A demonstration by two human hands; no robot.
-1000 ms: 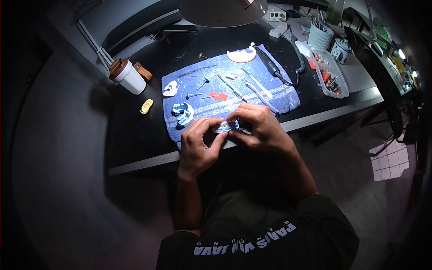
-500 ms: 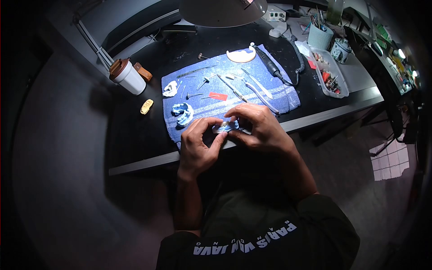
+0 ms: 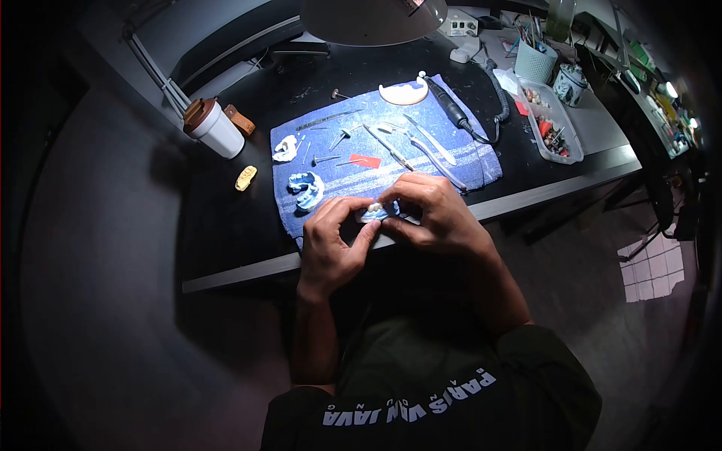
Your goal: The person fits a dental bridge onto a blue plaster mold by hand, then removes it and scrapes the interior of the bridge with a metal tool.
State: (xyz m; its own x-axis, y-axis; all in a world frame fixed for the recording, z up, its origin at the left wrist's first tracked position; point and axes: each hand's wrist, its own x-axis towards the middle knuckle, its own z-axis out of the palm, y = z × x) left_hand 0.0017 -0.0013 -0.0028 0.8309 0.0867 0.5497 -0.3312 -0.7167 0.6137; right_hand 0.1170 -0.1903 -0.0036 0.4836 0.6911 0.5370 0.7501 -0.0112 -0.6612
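Note:
A small blue and white dental model (image 3: 375, 214) is held up just over the front edge of the blue towel. My left hand (image 3: 335, 240) pinches its left end between thumb and fingers. At the other end, my right hand (image 3: 432, 214) is closed on the model, with fingertips on its top and thumb low at the side. The fingers hide part of the model. To the left, a second blue and white dental model (image 3: 307, 191), horseshoe-shaped, lies on the towel (image 3: 353, 188).
Beyond my hands lie a wax knife (image 3: 389, 147), a handpiece (image 3: 449, 105), burs and a red sheet (image 3: 365, 161). A lidded cup (image 3: 214, 129) stands left, a plastic box (image 3: 554, 128) right. A lamp shade (image 3: 372, 21) hangs above.
My right fingertips have shifted slightly on top of the dental model, showing a little more of its teeth. My left hand keeps its grip in nearly the same place.

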